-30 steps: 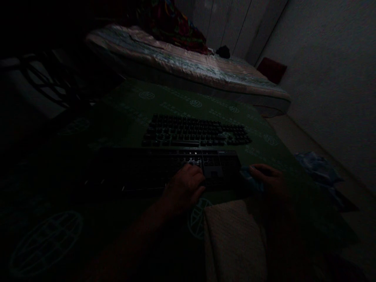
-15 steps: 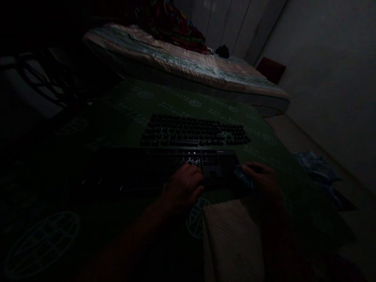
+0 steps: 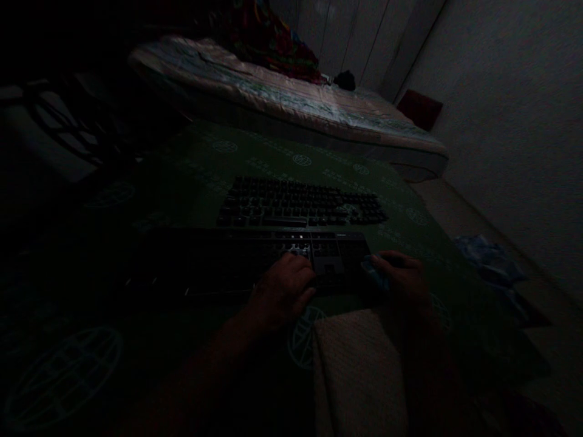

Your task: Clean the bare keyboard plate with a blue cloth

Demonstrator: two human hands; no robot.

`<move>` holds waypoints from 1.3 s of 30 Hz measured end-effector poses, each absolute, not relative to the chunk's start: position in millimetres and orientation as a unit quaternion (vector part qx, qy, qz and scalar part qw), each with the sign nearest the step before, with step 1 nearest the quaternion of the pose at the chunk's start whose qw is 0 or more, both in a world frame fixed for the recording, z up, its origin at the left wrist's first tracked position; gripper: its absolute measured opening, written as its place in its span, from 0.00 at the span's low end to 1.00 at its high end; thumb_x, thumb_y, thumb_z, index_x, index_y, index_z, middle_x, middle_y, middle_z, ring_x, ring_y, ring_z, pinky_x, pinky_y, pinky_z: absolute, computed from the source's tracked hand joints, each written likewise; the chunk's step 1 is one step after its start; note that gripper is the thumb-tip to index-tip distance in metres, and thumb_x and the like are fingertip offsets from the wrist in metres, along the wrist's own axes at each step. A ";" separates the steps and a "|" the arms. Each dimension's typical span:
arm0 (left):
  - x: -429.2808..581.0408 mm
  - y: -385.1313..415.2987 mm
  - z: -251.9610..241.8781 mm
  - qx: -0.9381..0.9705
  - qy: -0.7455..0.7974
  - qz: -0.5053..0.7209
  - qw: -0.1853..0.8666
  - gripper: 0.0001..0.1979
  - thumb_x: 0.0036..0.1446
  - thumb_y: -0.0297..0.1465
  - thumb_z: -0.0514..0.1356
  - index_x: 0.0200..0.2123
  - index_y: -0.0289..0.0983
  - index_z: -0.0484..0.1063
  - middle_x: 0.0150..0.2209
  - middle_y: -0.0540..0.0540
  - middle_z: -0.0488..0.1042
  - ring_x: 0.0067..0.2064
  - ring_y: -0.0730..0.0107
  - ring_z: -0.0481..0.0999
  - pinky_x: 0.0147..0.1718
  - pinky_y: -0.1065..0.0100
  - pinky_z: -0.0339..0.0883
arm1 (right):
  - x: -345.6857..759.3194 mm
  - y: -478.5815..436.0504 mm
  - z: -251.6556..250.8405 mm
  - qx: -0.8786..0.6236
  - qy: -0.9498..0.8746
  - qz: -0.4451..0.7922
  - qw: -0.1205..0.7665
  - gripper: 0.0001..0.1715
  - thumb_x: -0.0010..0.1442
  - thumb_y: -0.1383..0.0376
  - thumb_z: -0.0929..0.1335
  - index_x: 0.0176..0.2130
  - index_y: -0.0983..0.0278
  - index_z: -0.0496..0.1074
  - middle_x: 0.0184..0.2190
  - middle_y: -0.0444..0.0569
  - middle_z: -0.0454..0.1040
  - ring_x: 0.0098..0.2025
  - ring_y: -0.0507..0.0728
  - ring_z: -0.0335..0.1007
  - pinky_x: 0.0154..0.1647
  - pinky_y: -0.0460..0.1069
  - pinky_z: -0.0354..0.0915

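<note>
Although the light is very low, two black keyboards are made out on a green mat [image 3: 191, 164] printed with globe marks. The near keyboard [image 3: 218, 261] lies just in front of the far keyboard [image 3: 300, 203], parallel to it, with a narrow strip of mat between them.

The left hand [image 3: 282, 291] is laid on the near keyboard, right of its middle, fingers bent down onto the keys. Whether the front edge is gripped cannot be told.

The right hand [image 3: 403, 279] is placed at the near keyboard's right end. Its fingers are closed on a small bluish cloth [image 3: 376, 274], which is pressed against that end.

A pale ribbed fabric [image 3: 359, 370] is seen below both hands. A mattress [image 3: 282, 97] lies beyond the mat. A blue heap [image 3: 485, 261] is noted on the floor, well apart to the right.
</note>
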State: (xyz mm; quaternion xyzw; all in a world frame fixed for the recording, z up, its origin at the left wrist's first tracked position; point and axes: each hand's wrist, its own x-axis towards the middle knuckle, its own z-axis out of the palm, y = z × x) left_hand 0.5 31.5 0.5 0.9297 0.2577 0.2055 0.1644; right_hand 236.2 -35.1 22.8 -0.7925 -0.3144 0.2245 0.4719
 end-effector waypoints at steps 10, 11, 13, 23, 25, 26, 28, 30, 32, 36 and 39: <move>-0.4 32.4 0.0 0.931 0.255 0.206 0.163 0.03 0.55 0.27 0.57 0.35 0.36 0.68 0.41 0.43 0.70 0.42 0.61 0.66 0.41 0.59 0.66 | 240.2 -37.9 21.6 -0.780 -0.351 0.219 0.470 0.18 0.39 0.54 0.75 0.26 0.64 0.78 0.25 0.50 0.78 0.31 0.60 0.74 0.29 0.51 0.68; -0.4 32.2 0.2 0.930 0.255 0.205 0.164 0.03 0.55 0.27 0.57 0.35 0.36 0.68 0.41 0.43 0.70 0.42 0.61 0.66 0.41 0.59 0.65 | 240.9 -39.6 22.9 -0.781 -0.354 0.228 0.462 0.17 0.39 0.54 0.75 0.26 0.64 0.78 0.25 0.50 0.78 0.30 0.60 0.73 0.29 0.51 0.68; -0.3 31.7 0.9 0.930 0.257 0.204 0.167 0.03 0.55 0.26 0.57 0.34 0.36 0.68 0.41 0.44 0.70 0.42 0.61 0.66 0.41 0.59 0.66 | 242.4 -43.0 24.9 -0.780 -0.358 0.247 0.450 0.16 0.39 0.55 0.75 0.26 0.65 0.78 0.25 0.50 0.78 0.30 0.60 0.73 0.28 0.51 0.67; -0.1 32.1 0.3 0.933 0.254 0.202 0.158 0.02 0.55 0.27 0.58 0.34 0.35 0.68 0.40 0.44 0.70 0.42 0.62 0.66 0.41 0.60 0.65 | 247.8 -48.0 25.1 -0.778 -0.358 0.276 0.436 0.17 0.38 0.57 0.76 0.27 0.65 0.79 0.25 0.51 0.78 0.28 0.59 0.73 0.27 0.51 0.67; -0.2 32.4 -0.3 0.931 0.256 0.205 0.160 0.02 0.55 0.26 0.58 0.34 0.35 0.68 0.40 0.44 0.70 0.42 0.62 0.66 0.41 0.61 0.65 | 248.7 -48.1 25.7 -0.776 -0.364 0.279 0.432 0.16 0.39 0.57 0.76 0.27 0.65 0.79 0.24 0.51 0.78 0.28 0.59 0.73 0.27 0.50 0.66; -0.3 32.4 -0.4 0.930 0.257 0.206 0.162 0.03 0.55 0.26 0.58 0.34 0.35 0.68 0.40 0.44 0.70 0.42 0.62 0.66 0.41 0.61 0.65 | 248.6 -48.0 26.2 -0.779 -0.362 0.272 0.434 0.16 0.39 0.57 0.76 0.26 0.65 0.79 0.25 0.51 0.78 0.29 0.60 0.73 0.27 0.50 0.66; -0.4 32.3 0.1 0.930 0.256 0.203 0.166 0.03 0.55 0.26 0.58 0.35 0.35 0.69 0.40 0.43 0.70 0.42 0.61 0.66 0.42 0.60 0.65 | 247.5 -47.8 27.3 -0.786 -0.352 0.260 0.436 0.16 0.39 0.57 0.76 0.27 0.65 0.79 0.26 0.51 0.79 0.30 0.60 0.74 0.28 0.50 0.67; -0.5 32.0 0.7 0.932 0.256 0.195 0.170 0.03 0.55 0.26 0.57 0.35 0.35 0.69 0.40 0.43 0.70 0.42 0.61 0.66 0.41 0.60 0.65 | 245.8 -48.0 28.6 -0.789 -0.346 0.262 0.434 0.16 0.39 0.57 0.75 0.28 0.65 0.79 0.27 0.51 0.79 0.31 0.60 0.74 0.29 0.50 0.67; -0.5 31.8 0.9 0.932 0.258 0.187 0.171 0.03 0.56 0.27 0.57 0.35 0.35 0.69 0.40 0.43 0.70 0.42 0.61 0.66 0.41 0.59 0.65 | 244.6 -48.5 29.5 -0.786 -0.353 0.272 0.430 0.16 0.40 0.57 0.75 0.28 0.66 0.79 0.26 0.51 0.78 0.30 0.60 0.73 0.28 0.50 0.66; -0.3 31.5 0.2 0.933 0.257 0.194 0.164 0.02 0.56 0.26 0.57 0.35 0.35 0.69 0.40 0.43 0.70 0.42 0.61 0.65 0.42 0.59 0.64 | 243.0 -49.1 29.3 -0.772 -0.380 0.273 0.430 0.17 0.40 0.55 0.75 0.27 0.65 0.79 0.25 0.51 0.78 0.30 0.60 0.73 0.29 0.51 0.67; -0.2 31.9 -0.2 0.933 0.255 0.196 0.163 0.02 0.56 0.27 0.57 0.35 0.35 0.69 0.41 0.44 0.70 0.42 0.61 0.65 0.41 0.60 0.65 | 239.0 -47.8 29.1 -0.767 -0.390 0.274 0.430 0.17 0.41 0.54 0.74 0.27 0.65 0.79 0.26 0.50 0.78 0.31 0.60 0.73 0.30 0.51 0.67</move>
